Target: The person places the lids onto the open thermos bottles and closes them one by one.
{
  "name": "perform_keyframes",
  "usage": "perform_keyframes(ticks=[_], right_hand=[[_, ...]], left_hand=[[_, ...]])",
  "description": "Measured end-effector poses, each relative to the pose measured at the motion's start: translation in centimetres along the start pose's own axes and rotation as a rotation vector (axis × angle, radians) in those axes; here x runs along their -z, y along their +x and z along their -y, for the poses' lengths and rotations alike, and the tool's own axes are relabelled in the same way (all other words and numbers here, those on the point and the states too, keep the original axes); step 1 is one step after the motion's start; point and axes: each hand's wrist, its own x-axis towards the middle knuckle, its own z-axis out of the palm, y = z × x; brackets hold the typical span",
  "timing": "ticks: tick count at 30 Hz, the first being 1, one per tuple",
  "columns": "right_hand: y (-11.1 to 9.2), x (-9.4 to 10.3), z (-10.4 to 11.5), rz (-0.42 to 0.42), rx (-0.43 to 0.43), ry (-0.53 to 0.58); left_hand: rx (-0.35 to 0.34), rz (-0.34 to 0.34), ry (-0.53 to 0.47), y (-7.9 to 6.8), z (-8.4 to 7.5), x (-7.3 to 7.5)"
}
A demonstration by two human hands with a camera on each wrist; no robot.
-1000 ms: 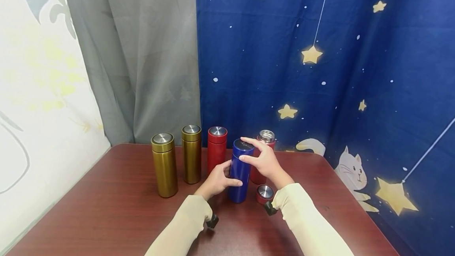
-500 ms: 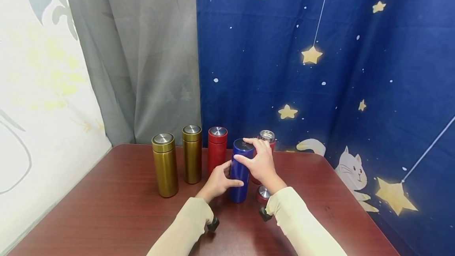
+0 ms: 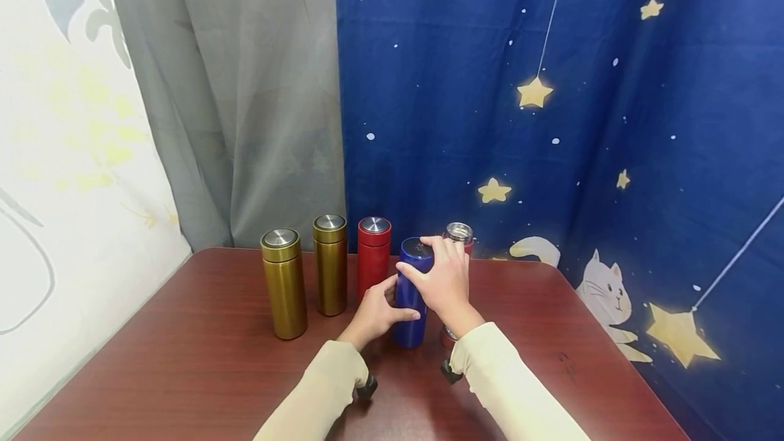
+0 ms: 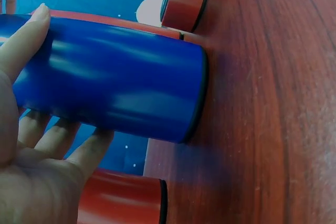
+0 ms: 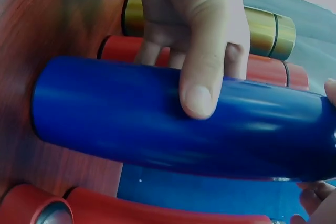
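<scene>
A blue thermos flask (image 3: 409,325) stands upright on the table in the head view. My left hand (image 3: 373,315) grips its body from the left; the left wrist view shows the thumb on one side and fingers on the other. At the top, my right hand (image 3: 446,278) holds the blue lid (image 3: 416,249), its thumb and fingers spread around the rim. Just behind that hand is a red thermos (image 3: 459,231) without a lid, its steel mouth showing and its body mostly hidden. Its loose red lid (image 5: 39,208) lies on the table, largely covered by my right wrist in the head view.
Left of the blue flask stands a capped red thermos (image 3: 374,250). Two capped gold thermoses, a nearer one (image 3: 285,298) and a farther one (image 3: 331,271), stand further left. Curtains (image 3: 441,101) hang beyond the far edge of the brown wooden table (image 3: 184,352).
My right hand has turned around the blue lid, with wrist and sleeve swinging left and covering more of the red lid. My left hand and the flask stay nearly in place.
</scene>
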Motion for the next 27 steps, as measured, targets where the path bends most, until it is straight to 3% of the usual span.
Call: perform_keyframes(ticks=[5, 11, 16, 22, 27], right_hand=[[0.2, 0.5, -0.6, 0.108, -0.027, 0.131], [0.4, 1.1, -2.1, 0.323, -0.099, 0.476], [0.8, 1.0, -3.0, 0.417, -0.085, 0.681], [1.3, 1.9, -2.3, 0.465, -0.067, 0.732], [1.3, 3.1, -0.7, 0.445, -0.065, 0.655]], left_hand=[[0.024, 0.054, -0.031, 0.2, 0.0, 0.4], [0.046, 0.141, -0.129, 0.5, 0.3, 1.0], [0.068, 0.196, -0.165, 0.7, 0.2, 1.3], [0.07, 0.213, -0.161, 0.7, 0.1, 1.5], [0.061, 0.199, -0.135, 0.7, -0.3, 1.6]])
